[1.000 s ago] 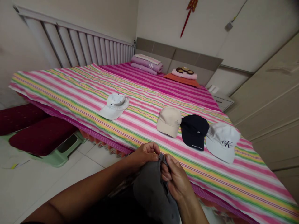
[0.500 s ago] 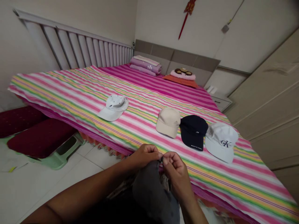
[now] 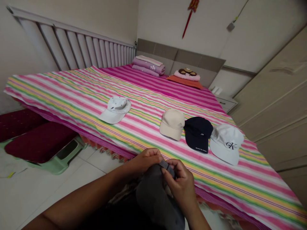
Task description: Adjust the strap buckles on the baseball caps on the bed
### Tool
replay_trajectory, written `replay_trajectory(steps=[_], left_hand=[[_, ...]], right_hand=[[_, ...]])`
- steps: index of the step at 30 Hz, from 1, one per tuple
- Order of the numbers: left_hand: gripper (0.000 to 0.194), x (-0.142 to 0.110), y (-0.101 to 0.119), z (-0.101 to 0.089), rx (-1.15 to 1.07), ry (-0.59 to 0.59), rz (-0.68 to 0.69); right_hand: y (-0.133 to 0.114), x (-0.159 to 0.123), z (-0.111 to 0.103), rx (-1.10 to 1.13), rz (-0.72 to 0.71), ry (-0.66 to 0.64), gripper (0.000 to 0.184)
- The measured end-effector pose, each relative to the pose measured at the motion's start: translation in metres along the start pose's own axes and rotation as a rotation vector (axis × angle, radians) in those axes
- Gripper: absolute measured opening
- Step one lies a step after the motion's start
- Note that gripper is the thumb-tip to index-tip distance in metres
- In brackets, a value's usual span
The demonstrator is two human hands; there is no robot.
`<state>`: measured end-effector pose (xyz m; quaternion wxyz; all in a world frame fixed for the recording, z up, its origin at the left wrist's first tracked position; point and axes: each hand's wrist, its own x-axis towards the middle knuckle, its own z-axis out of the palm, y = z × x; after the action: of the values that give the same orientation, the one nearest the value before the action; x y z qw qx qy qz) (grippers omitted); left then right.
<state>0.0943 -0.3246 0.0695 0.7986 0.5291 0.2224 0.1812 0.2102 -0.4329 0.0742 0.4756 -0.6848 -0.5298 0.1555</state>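
Head view: hands [image 3: 183,180] grip gray cap [image 3: 152,191] near bed edge [image 3: 105,143].

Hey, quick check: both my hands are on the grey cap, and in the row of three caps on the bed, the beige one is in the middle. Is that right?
Not quite: the head view shows the navy cap in the middle, between the beige cap and the white lettered cap. Your left hand and right hand are on the grey cap.

Head-worn view, forward and down, over nearby bed [image 3: 144,119]
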Motion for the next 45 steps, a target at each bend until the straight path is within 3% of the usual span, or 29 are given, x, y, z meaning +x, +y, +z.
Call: replay_trajectory(steps=[6, 12, 19, 25, 29, 32, 38, 42, 45], left_hand=[[0.022, 0.001, -0.002, -0.003, -0.078, 0.016, -0.009], [0.018, 0.004, -0.006, -0.006, -0.214, -0.036, 0.092], [0.02, 0.003, -0.003, -0.005, -0.226, -0.023, 0.092], [0.021, 0.004, 0.006, -0.007, -0.128, -0.064, 0.007], [0.031, 0.007, 0.015, -0.008, 0.092, -0.226, -0.133], [0.028, 0.008, 0.021, -0.009, 0.179, -0.319, -0.236], [0.022, 0.008, 0.018, -0.013, 0.098, -0.302, -0.201], [0.019, 0.008, 0.013, -0.014, 0.055, -0.233, -0.212], [0.024, 0.007, 0.015, -0.012, 0.101, -0.229, -0.092]], right_hand=[[0.003, -0.003, -0.003, 0.022, 0.014, -0.05, 0.012], [0.003, -0.005, -0.005, 0.041, 0.036, -0.076, 0.011], [-0.003, -0.001, -0.002, 0.258, 0.181, -0.06, 0.015], [0.0, 0.003, -0.005, 0.243, 0.183, -0.174, 0.014], [-0.001, 0.006, -0.008, 0.137, 0.114, -0.253, 0.012], [-0.003, 0.009, -0.01, 0.141, 0.118, -0.251, 0.012], [0.002, 0.012, -0.018, 0.513, 0.372, -0.387, 0.033], [0.012, 0.011, -0.02, 0.649, 0.525, -0.399, 0.029], [0.017, 0.01, -0.018, 0.698, 0.562, -0.362, 0.027]])
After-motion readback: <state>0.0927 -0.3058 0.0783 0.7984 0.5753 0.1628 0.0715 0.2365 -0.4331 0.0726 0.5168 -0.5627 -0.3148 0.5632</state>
